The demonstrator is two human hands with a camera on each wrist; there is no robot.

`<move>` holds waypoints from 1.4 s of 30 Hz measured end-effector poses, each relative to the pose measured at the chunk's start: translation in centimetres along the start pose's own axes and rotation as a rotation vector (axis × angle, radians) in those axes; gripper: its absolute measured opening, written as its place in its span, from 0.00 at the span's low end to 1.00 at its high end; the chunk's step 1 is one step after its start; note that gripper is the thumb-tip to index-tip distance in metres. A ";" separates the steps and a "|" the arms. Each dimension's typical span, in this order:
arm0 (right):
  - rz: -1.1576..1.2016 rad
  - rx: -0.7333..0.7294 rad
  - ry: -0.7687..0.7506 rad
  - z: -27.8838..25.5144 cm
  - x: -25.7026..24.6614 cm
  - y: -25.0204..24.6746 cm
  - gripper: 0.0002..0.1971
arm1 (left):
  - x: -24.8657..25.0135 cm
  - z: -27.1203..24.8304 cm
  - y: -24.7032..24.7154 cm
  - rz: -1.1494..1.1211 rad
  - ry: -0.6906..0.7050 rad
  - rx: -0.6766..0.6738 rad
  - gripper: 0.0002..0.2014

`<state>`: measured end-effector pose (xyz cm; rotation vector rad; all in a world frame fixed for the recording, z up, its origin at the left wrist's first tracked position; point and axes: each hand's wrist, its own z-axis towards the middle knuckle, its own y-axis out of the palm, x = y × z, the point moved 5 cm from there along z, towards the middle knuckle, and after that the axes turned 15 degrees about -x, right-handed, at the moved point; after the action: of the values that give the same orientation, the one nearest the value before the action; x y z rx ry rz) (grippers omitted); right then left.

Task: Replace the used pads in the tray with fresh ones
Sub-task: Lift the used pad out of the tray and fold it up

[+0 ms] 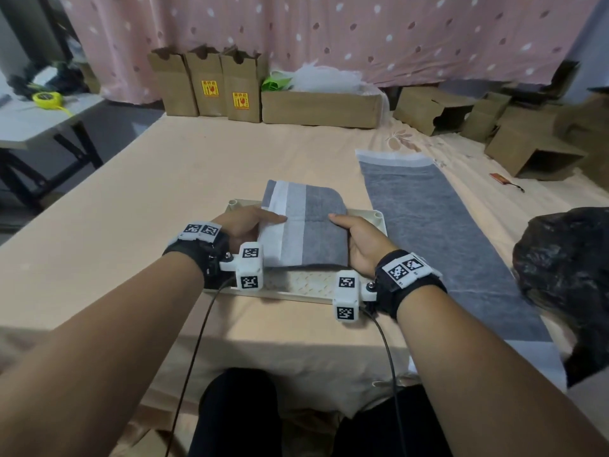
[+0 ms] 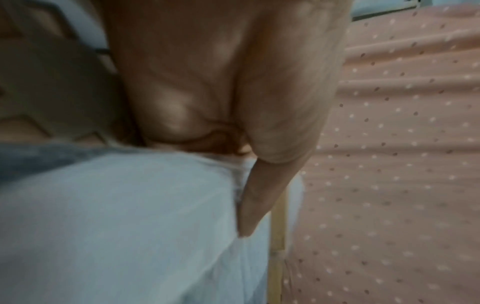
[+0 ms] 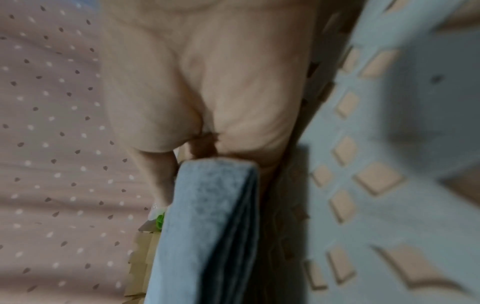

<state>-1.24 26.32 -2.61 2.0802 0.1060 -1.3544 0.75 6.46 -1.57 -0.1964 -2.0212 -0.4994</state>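
Right between the two hands, a folded grey-and-white pad (image 1: 304,222) is held above the cream tray (image 1: 306,285), its near edge lifted so the tray's perforated floor shows beneath it. The left hand (image 1: 242,225) pinches the pad's white left edge, thumb on top and the other fingers tucked underneath; the left wrist view shows that thumb (image 2: 259,195) lying along the white layer. The right hand (image 1: 361,240) grips the grey right edge the same way, thumb over the top, fingers below. From the right wrist view the pad's folded layers (image 3: 213,216) run away from the palm in a stack, with the tray's patterned floor (image 3: 389,185) just to the far side of the grip.

Beyond the right hand's grip, a second grey pad (image 1: 438,232) lies unfolded and flat on the peach bedsheet (image 1: 131,209), just beside the tray's right edge. Farther right of it sits a crumpled black bag (image 1: 563,275), partly over the flat pad's near corner. Well past both hands, at the far edge of the bed, three upright cardboard boxes (image 1: 211,84) stand side by side, next to a low carton (image 1: 323,107) with white and green wrapping in it, all against a pink spotted curtain (image 1: 329,28). More cardboard boxes (image 1: 494,127) lie tipped at the far right.
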 end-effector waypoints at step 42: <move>0.094 0.031 -0.108 0.7 -0.8 -1.9 0.24 | 0.7 -0.3 -0.4 -0.161 0.232 -0.015 0.20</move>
<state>-2.85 27.62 -3.00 2.0068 -0.0587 -1.4158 0.47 5.90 -0.92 0.0161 -1.8143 -0.6103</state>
